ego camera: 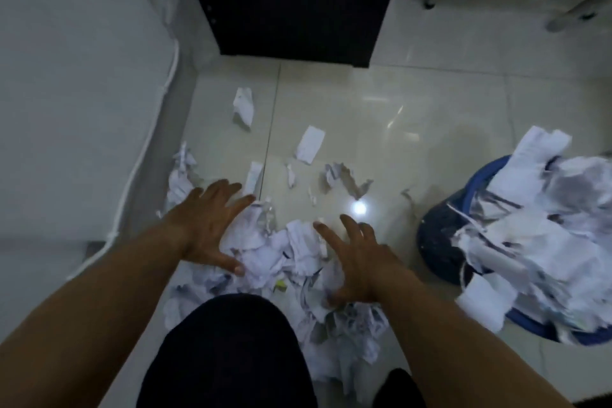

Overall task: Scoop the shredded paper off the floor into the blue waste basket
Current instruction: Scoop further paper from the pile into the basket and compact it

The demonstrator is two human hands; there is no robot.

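A person's left hand (207, 225) and right hand (356, 258), both with fingers spread and holding nothing, reached down on either side of a loose heap of white shredded paper (281, 255) on the glossy cream tiled floor (414, 116). Scattered torn scraps (309, 144) lay beyond the heap. To the right stood the round blue plastic waste basket (440, 235), heaped with paper spilling over its rim. A dark cabinet panel (291, 0) rose behind.

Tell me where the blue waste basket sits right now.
In the head view, the round blue plastic waste basket stands on the pale tiled floor at the right edge, beyond the right hand, heaped with shredded white paper.
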